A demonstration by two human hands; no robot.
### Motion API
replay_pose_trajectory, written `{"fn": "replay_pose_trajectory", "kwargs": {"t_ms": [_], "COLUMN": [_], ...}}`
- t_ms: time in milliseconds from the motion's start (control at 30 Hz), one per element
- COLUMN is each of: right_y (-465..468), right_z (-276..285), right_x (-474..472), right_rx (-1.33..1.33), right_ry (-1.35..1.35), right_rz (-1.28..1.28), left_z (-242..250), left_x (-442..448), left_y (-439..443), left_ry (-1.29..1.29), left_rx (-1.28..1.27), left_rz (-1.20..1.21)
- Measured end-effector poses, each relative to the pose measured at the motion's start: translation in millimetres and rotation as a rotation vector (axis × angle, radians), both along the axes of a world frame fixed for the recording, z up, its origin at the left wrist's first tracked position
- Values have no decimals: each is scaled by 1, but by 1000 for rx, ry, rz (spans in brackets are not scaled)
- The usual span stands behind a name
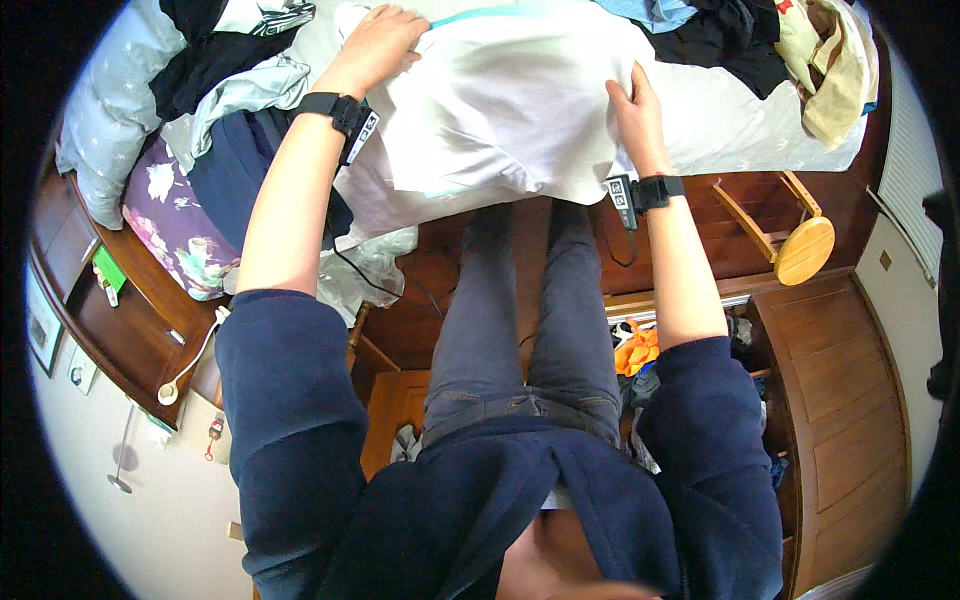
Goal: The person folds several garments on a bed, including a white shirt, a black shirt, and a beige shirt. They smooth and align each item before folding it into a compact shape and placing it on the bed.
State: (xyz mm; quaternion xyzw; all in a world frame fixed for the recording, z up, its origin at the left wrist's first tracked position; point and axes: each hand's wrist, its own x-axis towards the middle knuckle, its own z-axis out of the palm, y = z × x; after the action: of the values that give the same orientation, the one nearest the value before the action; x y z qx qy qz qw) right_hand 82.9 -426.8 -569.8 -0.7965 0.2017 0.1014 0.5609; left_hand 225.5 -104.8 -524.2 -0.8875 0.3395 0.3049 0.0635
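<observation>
A white garment (517, 97), perhaps a T-shirt, is spread over the near side of the bed in front of me. Light blue trim (480, 13) shows along its far edge. My left hand (384, 46) grips its far left part, fingers bent over the cloth. At the right side, my right hand (639, 120) has the cloth's edge between the thumb and fingers; some of those fingers are hidden. The garment's lower edge hangs in loose folds over the side of the bed.
Dark and pale clothes (247, 135) lie at the left beside a blue pillow (120, 112) and a purple floral pillow (180, 217). More clothes (720, 45) are heaped at the far right. A wooden stool (805, 251) and an open drawer (757, 352) with clothes are below right.
</observation>
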Motion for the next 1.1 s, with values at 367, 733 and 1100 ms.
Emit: {"fn": "replay_pose_trajectory", "kwargs": {"t_ms": [367, 733, 1100], "right_y": [-22, -22, -37], "right_z": [-11, 7, -16], "right_x": [12, -73, -84], "right_rx": [55, 204, 281], "right_ry": [162, 508, 624], "right_rz": [-32, -66, -126], "left_z": [-7, -46, -32], "left_x": [-77, -233, -209], "left_y": [13, 1, -36], "left_ry": [-591, -154, -115], "left_rx": [-493, -572, -685], "left_rz": [647, 1608, 1632]}}
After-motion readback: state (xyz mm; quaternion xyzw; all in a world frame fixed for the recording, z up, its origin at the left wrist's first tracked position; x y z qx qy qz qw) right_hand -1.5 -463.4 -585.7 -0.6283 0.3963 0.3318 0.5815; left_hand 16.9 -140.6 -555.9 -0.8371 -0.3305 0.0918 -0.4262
